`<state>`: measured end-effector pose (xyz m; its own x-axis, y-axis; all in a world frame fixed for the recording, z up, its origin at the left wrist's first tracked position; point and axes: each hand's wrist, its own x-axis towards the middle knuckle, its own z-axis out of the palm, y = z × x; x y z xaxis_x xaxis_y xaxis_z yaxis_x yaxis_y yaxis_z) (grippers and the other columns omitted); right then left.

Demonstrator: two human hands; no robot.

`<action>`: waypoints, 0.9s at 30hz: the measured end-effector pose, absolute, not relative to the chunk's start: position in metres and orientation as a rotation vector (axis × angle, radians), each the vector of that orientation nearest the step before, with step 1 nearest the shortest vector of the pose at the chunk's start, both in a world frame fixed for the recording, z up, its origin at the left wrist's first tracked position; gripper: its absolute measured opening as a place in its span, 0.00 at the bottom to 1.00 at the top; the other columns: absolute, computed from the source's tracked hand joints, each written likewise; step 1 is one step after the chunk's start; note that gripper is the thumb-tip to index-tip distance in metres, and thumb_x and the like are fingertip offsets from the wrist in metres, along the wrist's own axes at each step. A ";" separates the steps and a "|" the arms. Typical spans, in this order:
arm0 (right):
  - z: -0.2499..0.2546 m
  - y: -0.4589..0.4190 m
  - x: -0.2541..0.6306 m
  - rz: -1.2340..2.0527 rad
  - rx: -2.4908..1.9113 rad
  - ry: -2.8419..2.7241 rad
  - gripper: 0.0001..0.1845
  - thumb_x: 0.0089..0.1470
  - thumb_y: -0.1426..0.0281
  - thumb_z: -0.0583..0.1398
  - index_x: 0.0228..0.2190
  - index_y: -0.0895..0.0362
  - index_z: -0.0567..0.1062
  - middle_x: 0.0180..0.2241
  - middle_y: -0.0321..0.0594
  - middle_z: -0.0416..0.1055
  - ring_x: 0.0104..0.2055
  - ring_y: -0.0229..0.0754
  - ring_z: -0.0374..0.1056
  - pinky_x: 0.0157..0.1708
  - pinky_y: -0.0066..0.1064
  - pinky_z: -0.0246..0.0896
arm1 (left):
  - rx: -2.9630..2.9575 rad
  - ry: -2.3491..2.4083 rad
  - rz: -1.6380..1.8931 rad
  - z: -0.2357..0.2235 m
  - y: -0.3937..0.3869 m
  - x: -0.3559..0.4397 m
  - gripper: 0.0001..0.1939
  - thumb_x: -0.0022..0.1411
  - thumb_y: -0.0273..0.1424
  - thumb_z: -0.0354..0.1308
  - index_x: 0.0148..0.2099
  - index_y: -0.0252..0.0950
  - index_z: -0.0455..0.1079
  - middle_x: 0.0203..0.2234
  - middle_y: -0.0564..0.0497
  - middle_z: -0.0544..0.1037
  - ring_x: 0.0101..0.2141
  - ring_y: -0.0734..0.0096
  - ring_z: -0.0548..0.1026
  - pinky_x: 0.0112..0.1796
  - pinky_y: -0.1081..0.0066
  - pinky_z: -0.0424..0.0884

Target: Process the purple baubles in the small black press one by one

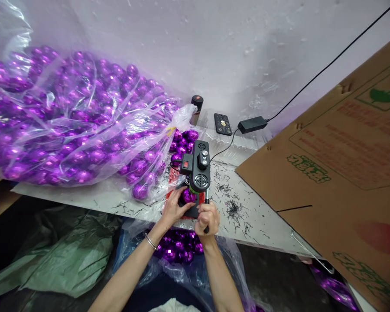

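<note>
A small black drill press stands on the white table, with a red rocker switch on its side box. Beneath its head sits a shiny purple bauble with a mirrored, faceted surface. My left hand steadies this bauble, thumb and fingers closed around its near and left sides. The fist of my right hand is wrapped round the black-gripped lever on the press's right side. More purple baubles lie in clear plastic at my lap, below the table edge.
A huge clear bag of purple baubles covers the table's left. Behind the press are a dark cylinder, a phone and a power adapter with its cable. Black shavings litter the tabletop. A cardboard box leans at right.
</note>
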<state>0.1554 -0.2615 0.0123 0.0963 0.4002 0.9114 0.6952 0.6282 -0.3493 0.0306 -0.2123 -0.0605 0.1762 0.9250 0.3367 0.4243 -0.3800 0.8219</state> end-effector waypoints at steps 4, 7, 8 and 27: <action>0.014 -0.261 0.154 -0.264 -0.945 -1.505 0.19 0.70 0.70 0.46 0.25 0.53 0.61 0.24 0.32 0.64 0.25 0.35 0.63 0.30 0.31 0.62 | 1.892 1.265 1.162 -0.062 -0.212 0.031 0.28 0.62 0.41 0.68 0.61 0.40 0.69 0.52 0.43 0.80 0.53 0.53 0.79 0.54 0.53 0.75; 0.033 -0.265 0.151 -0.177 -0.982 -1.435 0.18 0.67 0.75 0.49 0.24 0.53 0.62 0.24 0.33 0.63 0.25 0.35 0.62 0.26 0.30 0.58 | 1.882 1.246 1.166 -0.061 -0.210 0.030 0.28 0.61 0.40 0.69 0.61 0.39 0.69 0.52 0.43 0.80 0.53 0.53 0.79 0.55 0.53 0.75; 0.043 -0.266 0.150 -0.140 -1.002 -1.417 0.17 0.66 0.76 0.50 0.24 0.54 0.63 0.24 0.33 0.64 0.26 0.35 0.63 0.26 0.29 0.57 | 1.874 1.243 1.158 -0.060 -0.209 0.030 0.29 0.61 0.40 0.69 0.61 0.39 0.69 0.52 0.43 0.80 0.53 0.53 0.79 0.55 0.53 0.75; 0.064 -0.272 0.149 -0.044 -1.058 -1.411 0.18 0.63 0.81 0.51 0.24 0.54 0.64 0.23 0.34 0.64 0.27 0.36 0.64 0.26 0.31 0.57 | 1.842 1.424 1.290 -0.043 -0.191 -0.005 0.23 0.75 0.32 0.42 0.66 0.38 0.66 0.62 0.40 0.73 0.63 0.54 0.71 0.63 0.48 0.69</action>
<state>0.1487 -0.2724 0.0640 0.2363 0.5470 0.8031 0.5965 0.5707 -0.5643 -0.0046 -0.1913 -0.0427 0.0166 0.9222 0.3863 0.4753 -0.3472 0.8085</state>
